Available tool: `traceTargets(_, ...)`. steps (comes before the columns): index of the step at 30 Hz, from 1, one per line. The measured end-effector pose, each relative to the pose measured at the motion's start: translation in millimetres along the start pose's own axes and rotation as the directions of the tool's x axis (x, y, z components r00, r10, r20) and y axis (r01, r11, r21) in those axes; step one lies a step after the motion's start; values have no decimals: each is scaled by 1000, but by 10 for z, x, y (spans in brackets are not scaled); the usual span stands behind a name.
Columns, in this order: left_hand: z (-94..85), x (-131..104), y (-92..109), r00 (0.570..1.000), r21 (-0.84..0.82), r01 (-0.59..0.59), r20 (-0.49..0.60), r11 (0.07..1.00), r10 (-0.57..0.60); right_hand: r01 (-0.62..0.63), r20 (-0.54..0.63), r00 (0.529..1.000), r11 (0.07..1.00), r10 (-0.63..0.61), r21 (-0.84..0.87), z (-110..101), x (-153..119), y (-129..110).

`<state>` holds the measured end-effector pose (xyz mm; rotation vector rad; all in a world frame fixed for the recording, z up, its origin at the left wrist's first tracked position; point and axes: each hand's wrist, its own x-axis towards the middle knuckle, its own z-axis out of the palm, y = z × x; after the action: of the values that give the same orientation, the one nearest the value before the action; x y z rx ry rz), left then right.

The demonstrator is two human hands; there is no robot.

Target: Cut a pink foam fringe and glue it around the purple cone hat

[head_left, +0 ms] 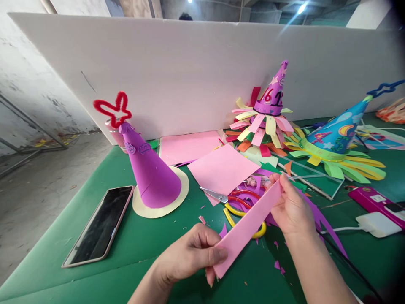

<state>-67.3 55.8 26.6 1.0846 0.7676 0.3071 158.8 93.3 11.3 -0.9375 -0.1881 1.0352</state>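
Observation:
A pink paper strip [249, 226] is stretched diagonally between my two hands. My left hand [199, 253] pinches its lower end between thumb and fingers. At the upper end, my right hand [289, 204] grips the strip, its fingers partly behind the paper. Scissors [232, 198] with red and yellow handles lie beneath the strip, blades slightly apart. Behind them are pink sheets [223, 166] and purple scraps. A purple cone hat [155, 173] on a cream paper ring [185, 185] stands to the left, topped by a red fuzzy-wire shape [115, 110].
A phone [99, 228] lies on the green table [136, 270] at left. Fringed purple [268, 101] and blue [338, 131] cone hats are at the back right. A magenta power strip [373, 202] with a white charger [376, 223] sits right. A white board [177, 71] stands behind.

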Motion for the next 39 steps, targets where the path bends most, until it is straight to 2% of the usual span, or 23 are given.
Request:
traceTargets(4, -70, -19, 0, 992, -35, -100, -76, 994, 97, -23, 27, 999, 1000, 24, -8, 6, -36, 8)
traceTargets(6, -108, -22, 1, 963, -86, -193, -207, 977, 172, -22, 49, 999, 999, 24, -35, 5, -55, 10)
traceTargets(7, -126, -20, 6, 932, -117, -251, -298, 961, 207, -16, 66, 998, 998, 20, -59, 1, -63, 11)
traceTargets(9, -158, -8, 22, 834, -151, -377, -485, 914, 264, 10, 105, 994, 992, 3, -129, -13, -73, 11)
traceTargets(11, -182, 14, 37, 710, -141, -484, -640, 864, 294, 56, 137, 990, 976, -27, -209, -41, -76, 12)
traceTargets(13, -196, 43, 40, 583, -89, -551, -752, 830, 307, 98, 155, 986, 953, -55, -287, -82, -76, 7)
traceTargets(15, -203, 71, 32, 474, -28, -586, -823, 810, 314, 112, 171, 984, 929, -54, -353, -136, -82, -6)
traceTargets(17, -207, 95, 25, 400, 17, -607, -857, 794, 324, 104, 199, 980, 900, -20, -424, -196, -104, -30)
traceTargets(21, -211, 131, 37, 318, -3, -684, -901, 730, 295, 79, 257, 963, 826, 82, -558, -288, -223, -52)
traceTargets(22, -203, 140, 39, 316, -21, -711, -902, 702, 293, 63, 253, 962, 827, 98, -559, -297, -267, -39)
traceTargets(24, -157, 155, 31, 364, -67, -752, -872, 656, 328, 28, 227, 969, 860, 102, -509, -295, -368, 16)
traceTargets(26, -66, 164, 5, 473, -114, -746, -784, 656, 401, 6, 209, 973, 891, 100, -455, -272, -480, 103)
traceTargets(28, 60, 169, -31, 576, -147, -692, -703, 707, 417, -22, 216, 967, 888, 136, -460, -237, -596, 204)
traceTargets(31, 246, 181, -76, 715, -272, -597, -607, 755, 347, -26, 291, 934, 852, 207, -523, -177, -762, 335)
traceTargets(32, 291, 189, -87, 744, -293, -558, -591, 777, 311, -5, 324, 922, 845, 211, -535, -156, -811, 365)
traceTargets(34, 351, 211, -109, 780, -295, -494, -566, 818, 267, 36, 388, 897, 839, 213, -543, -107, -893, 400)
traceTargets(36, 375, 229, -131, 767, -257, -473, -591, 843, 251, 60, 464, 854, 841, 236, -538, -56, -948, 407)
traceTargets(39, 384, 224, -158, 741, -220, -454, -631, 863, 229, 81, 577, 756, 830, 309, -552, 2, -982, 397)
